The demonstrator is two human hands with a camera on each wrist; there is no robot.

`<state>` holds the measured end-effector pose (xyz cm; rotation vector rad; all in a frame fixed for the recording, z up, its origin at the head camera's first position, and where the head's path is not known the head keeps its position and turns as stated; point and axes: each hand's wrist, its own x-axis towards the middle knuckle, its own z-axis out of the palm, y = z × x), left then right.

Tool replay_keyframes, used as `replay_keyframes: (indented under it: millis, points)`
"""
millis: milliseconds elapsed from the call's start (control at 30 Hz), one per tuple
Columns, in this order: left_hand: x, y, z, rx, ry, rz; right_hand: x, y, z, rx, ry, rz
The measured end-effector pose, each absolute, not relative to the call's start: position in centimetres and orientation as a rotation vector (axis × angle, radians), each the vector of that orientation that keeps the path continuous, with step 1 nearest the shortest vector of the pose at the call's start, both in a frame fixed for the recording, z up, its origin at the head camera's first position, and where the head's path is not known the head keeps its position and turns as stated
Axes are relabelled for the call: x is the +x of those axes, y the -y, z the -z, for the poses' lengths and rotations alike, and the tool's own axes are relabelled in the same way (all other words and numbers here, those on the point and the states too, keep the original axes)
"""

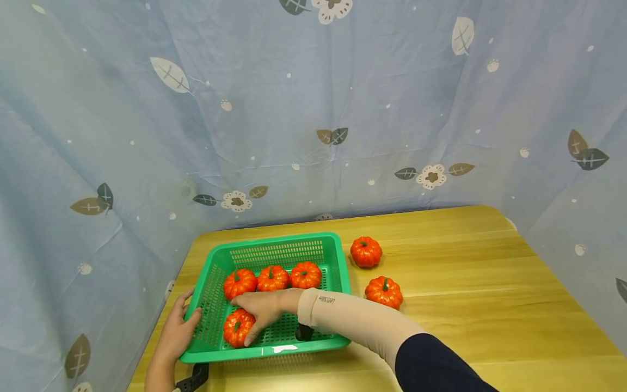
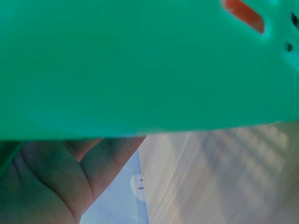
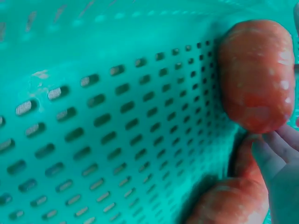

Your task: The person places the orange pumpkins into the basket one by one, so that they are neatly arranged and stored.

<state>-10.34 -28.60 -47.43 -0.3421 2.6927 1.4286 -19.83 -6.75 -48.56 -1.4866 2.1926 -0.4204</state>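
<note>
A green plastic basket [image 1: 274,240] with slotted walls stands at the table's left. My left hand [image 1: 177,330] holds its left side, the thumb at the rim; in the left wrist view the basket's wall [image 2: 140,70] hides most of the fingers. Inside the basket, my right hand [image 1: 266,307] grips a small orange-red pumpkin [image 1: 236,329] in the near left corner, thumb on the near side and fingers on the far side. Farther back in the basket sit three more pumpkins [image 1: 272,278] in a row. The right wrist view shows the fingers against the held pumpkin [image 3: 257,74].
Two more pumpkins lie on the wooden table [image 1: 480,305] right of the basket: one farther back [image 1: 366,251], one nearer [image 1: 384,292] beside my right forearm. A blue patterned curtain [image 1: 313,109] hangs behind and at both sides of the table.
</note>
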Motion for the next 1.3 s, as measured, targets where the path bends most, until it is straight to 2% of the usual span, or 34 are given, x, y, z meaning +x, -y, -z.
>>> replay_keyframes:
  millis: [400, 800, 1067, 1300]
  points:
    - [-10.3, 28.6, 47.5, -0.362, -2.666, -1.457, -21.3, 4.4, 44.4, -1.467, -2.202, 0.564]
    - [-10.1, 28.6, 47.6, -0.281, -2.722, -1.425, -25.8, -2.6, 40.4, -1.266, -2.218, 1.098]
    - [-10.0, 28.7, 47.7, -0.265, -2.729, -1.449, -27.9, -8.0, 40.2, -1.194, -2.294, 1.286]
    - [-9.9, 28.7, 47.7, -0.253, -2.720, -1.470, -28.4, -12.3, 41.5, -1.040, -2.350, 1.347]
